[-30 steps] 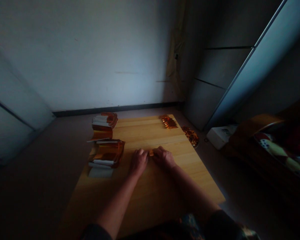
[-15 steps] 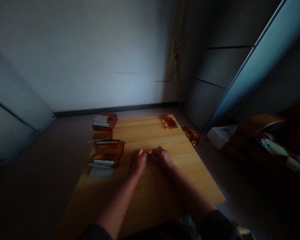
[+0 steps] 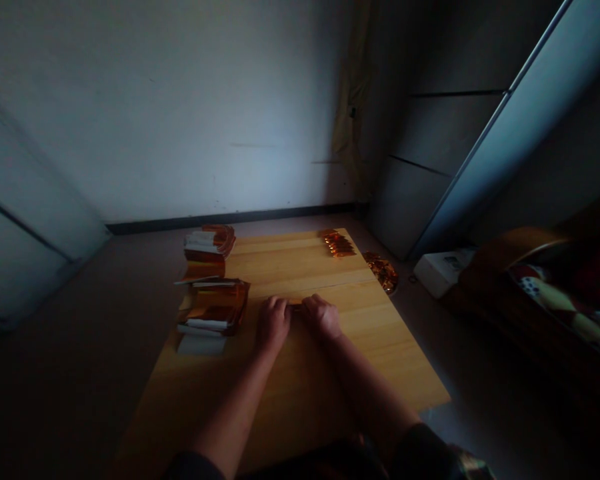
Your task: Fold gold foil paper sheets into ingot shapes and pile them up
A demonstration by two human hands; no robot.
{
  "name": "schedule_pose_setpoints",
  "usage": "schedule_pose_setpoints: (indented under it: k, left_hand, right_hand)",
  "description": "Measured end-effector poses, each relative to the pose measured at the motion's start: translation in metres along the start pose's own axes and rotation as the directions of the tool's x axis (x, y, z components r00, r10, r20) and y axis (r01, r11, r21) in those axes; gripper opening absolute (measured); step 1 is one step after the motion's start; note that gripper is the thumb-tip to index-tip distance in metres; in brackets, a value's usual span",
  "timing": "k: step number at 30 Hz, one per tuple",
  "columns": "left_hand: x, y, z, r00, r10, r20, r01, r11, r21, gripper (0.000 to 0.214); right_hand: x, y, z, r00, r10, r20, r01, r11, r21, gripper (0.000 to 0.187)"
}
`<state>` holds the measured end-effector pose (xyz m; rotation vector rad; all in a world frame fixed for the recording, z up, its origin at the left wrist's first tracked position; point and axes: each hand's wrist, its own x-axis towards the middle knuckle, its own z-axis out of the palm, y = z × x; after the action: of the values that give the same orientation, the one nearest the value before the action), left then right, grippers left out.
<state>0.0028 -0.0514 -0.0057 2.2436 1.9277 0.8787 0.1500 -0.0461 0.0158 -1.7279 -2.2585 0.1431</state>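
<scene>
Over the middle of the wooden table [image 3: 375, 333], my left hand [image 3: 274, 323] and my right hand [image 3: 323, 317] are closed, a small gap apart. Between them shows a narrow strip of orange-gold foil paper [image 3: 296, 304], one end in each hand. Most of the strip is covered by my fingers. Left of my left hand lie stacks of shiny orange foil sheets [image 3: 213, 303] with white backs. A row of folded orange foil pieces [image 3: 339, 244] rests near the table's far right corner.
Beyond the table's right edge, lower down, is a round heap of shiny orange foil pieces [image 3: 381, 273]. A white box [image 3: 440, 272] stands on the floor beside a wooden-armed seat [image 3: 535, 241]. A pale wall [image 3: 220, 120] rises behind the table.
The gap between my hands has widened slightly, and a longer, thinner stretch of the foil shows between them. The stacks and the folded row have stayed in place.
</scene>
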Motion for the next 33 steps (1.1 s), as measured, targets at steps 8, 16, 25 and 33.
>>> schedule_pose_setpoints:
  k: [8, 16, 25, 33]
  left_hand:
    - [-0.0028, -0.0019, -0.0004, 0.999, -0.036, -0.036, 0.029, 0.984, -0.178, 0.023]
    - [-0.0041, -0.0001, -0.002, 0.999, -0.046, -0.023, 0.039, 0.968, -0.247, 0.023]
    - [-0.0038, -0.0009, -0.0024, 0.998, -0.057, 0.0, 0.055, 0.964, -0.262, 0.03]
    - [-0.0029, -0.004, -0.0007, 0.999, -0.043, -0.006, 0.04, 0.963, -0.265, 0.032]
  right_hand:
    - [-0.0005, 0.0008, 0.0061, 0.995, -0.096, -0.036, 0.095, 0.995, -0.022, 0.024]
    - [-0.0013, 0.0014, 0.0043, 0.994, -0.107, -0.02, 0.107, 0.994, -0.024, 0.021]
    - [-0.0009, 0.002, 0.006, 0.997, -0.079, -0.003, 0.079, 0.997, -0.01, 0.017]
    - [0.0006, 0.0016, 0.0052, 0.998, -0.06, 0.003, 0.06, 0.998, 0.009, 0.018]
